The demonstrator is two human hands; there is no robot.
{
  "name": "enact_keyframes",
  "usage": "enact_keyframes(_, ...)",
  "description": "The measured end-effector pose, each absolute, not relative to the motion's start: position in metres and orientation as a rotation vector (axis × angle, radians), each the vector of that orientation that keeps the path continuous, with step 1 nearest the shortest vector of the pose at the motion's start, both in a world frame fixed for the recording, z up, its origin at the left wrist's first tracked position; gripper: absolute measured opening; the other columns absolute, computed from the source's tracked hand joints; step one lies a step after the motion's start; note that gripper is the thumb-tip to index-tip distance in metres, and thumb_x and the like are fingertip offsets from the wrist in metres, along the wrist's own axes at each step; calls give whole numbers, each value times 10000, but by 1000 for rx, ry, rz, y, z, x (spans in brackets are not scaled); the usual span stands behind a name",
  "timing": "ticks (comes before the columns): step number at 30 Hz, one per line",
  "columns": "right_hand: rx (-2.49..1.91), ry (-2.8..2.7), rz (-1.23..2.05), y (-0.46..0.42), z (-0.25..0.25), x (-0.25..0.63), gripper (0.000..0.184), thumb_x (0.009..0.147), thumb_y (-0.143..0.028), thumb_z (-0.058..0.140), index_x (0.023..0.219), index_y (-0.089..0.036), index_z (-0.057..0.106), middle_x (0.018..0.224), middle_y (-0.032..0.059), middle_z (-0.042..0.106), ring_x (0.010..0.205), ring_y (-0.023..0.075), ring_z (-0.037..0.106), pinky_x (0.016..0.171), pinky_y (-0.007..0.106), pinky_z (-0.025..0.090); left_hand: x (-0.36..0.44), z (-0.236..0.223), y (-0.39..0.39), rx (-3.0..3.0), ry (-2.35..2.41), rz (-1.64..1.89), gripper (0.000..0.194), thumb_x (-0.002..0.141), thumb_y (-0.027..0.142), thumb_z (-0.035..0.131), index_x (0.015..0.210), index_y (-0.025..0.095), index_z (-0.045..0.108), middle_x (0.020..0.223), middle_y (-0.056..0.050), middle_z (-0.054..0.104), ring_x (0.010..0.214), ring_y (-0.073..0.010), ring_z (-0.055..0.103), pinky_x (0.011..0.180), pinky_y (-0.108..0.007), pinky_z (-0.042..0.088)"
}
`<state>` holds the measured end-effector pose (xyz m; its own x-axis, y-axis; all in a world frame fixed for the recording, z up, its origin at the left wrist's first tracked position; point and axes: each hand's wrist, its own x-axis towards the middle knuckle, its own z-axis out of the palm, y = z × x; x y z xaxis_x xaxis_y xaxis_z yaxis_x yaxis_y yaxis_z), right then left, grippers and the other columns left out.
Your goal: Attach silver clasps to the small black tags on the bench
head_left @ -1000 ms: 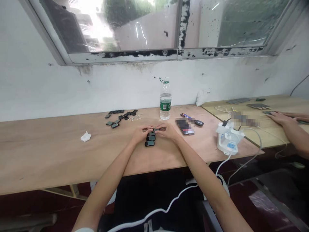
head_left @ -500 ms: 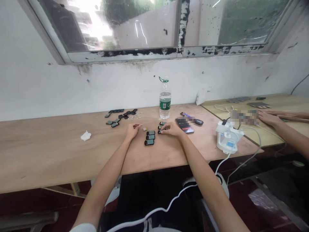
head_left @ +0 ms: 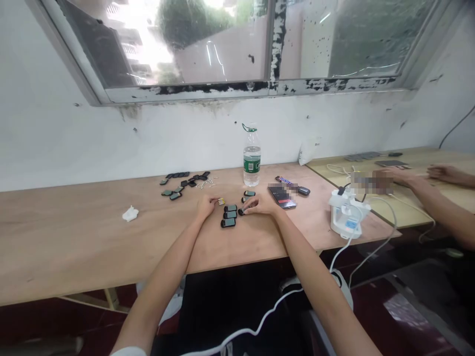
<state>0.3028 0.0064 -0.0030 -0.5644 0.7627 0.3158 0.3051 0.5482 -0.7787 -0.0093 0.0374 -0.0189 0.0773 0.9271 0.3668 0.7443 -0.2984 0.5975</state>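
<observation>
My left hand (head_left: 206, 204) rests on the wooden table (head_left: 74, 242) with its fingers pinched on a small metal-tipped part (head_left: 221, 201). My right hand (head_left: 260, 205) lies just right of it, fingertips pinched on a small dark rectangular piece (head_left: 241, 211) at the table surface. Between the hands sit three small dark pieces in a column (head_left: 229, 215). Another dark piece (head_left: 249, 193) lies just beyond my right hand.
A scatter of several dark pieces (head_left: 181, 181) and small white bits lies at the back. A water bottle (head_left: 252, 157), a phone (head_left: 282, 195), a snack bar, a crumpled tissue (head_left: 130, 213) and a white charger box (head_left: 347, 214) with cables stand around. Another person's arms (head_left: 426, 193) work at the right table.
My hands came apart from holding one piece together; the left drew left with the small metal-tipped part, the right set a dark piece down by the column. The other person's hands shifted.
</observation>
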Motion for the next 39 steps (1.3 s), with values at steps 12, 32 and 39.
enact_keyframes(12,-1126,-1914,465,22,-19,301,202,808,-100,721,945,-179,846,1128,101,782,826,194,730,846,340,600,-7,-19,35,2077,1631,1050,257,943,316,635,1044,217,850,1064,-102,838,950,-287,775,912,-408,612)
enact_keyframes(32,-841,-1897,620,6,-10,278,160,818,-232,799,965,-210,859,1130,103,809,1031,252,778,930,379,651,28,7,0,2348,1103,1039,454,979,398,675,1414,268,689,1481,-95,648,1405,-294,587,1210,-474,461)
enact_keyframes(39,-738,-1867,732,-2,-7,270,178,846,-326,814,978,-218,865,1188,112,791,1028,248,788,927,381,673,29,7,-1,2350,1015,976,347,1021,378,567,1248,240,789,1328,-91,752,1209,-271,714,1090,-426,566)
